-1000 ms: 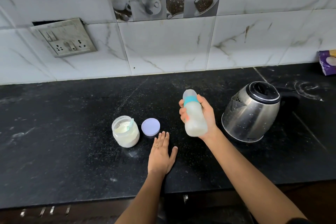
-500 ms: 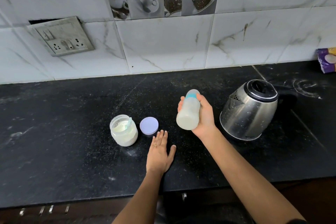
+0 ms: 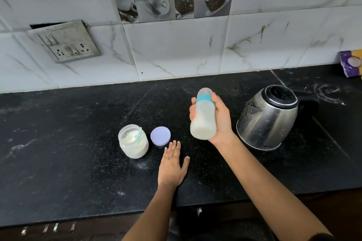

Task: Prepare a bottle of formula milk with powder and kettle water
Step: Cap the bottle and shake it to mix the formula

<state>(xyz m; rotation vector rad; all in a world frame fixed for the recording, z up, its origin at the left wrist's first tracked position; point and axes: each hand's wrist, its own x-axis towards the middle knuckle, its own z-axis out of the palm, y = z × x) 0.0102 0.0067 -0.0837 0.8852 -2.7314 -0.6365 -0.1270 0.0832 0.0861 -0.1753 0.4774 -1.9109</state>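
Note:
My right hand (image 3: 220,121) grips a baby bottle (image 3: 203,117) with a teal collar and a clear cap, held above the black counter (image 3: 78,162), cap pointing away from me. White milk fills its lower part. My left hand (image 3: 172,164) lies flat on the counter, fingers together, holding nothing. To the left stands an open glass jar of white powder (image 3: 133,144) with a pale scoop in it. Its lilac lid (image 3: 160,136) lies flat beside it. A steel kettle (image 3: 268,117) with a black lid stands right of the bottle.
A marble-tiled wall with a socket plate (image 3: 65,42) backs the counter. A purple packet (image 3: 351,62) sits at the far right edge. Powder smears mark the counter behind the kettle. The counter's front edge runs just below my left wrist.
The bottle in my right hand has tilted back and forth between frames, base swinging toward me and back. My left hand has stayed flat on the counter.

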